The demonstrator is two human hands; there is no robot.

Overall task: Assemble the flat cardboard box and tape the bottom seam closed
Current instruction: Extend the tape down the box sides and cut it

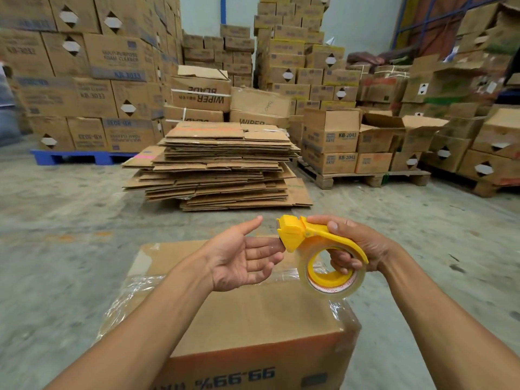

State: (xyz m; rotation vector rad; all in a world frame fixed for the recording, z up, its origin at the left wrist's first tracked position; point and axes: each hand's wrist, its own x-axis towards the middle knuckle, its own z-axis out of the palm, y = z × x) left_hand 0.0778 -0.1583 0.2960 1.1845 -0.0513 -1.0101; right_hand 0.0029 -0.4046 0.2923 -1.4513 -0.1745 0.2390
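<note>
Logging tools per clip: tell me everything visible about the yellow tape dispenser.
The tape dispenser is yellow plastic with a curved handle and a boxy cutter head, and it carries a roll of clear tape on a yellow hub. The right hand grips it above the cardboard box. The left hand, fingers straight, touches the cutter head.

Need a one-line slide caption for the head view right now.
Right hand grips a yellow tape dispenser above the assembled cardboard box; open left hand reaches its cutter end.
</note>
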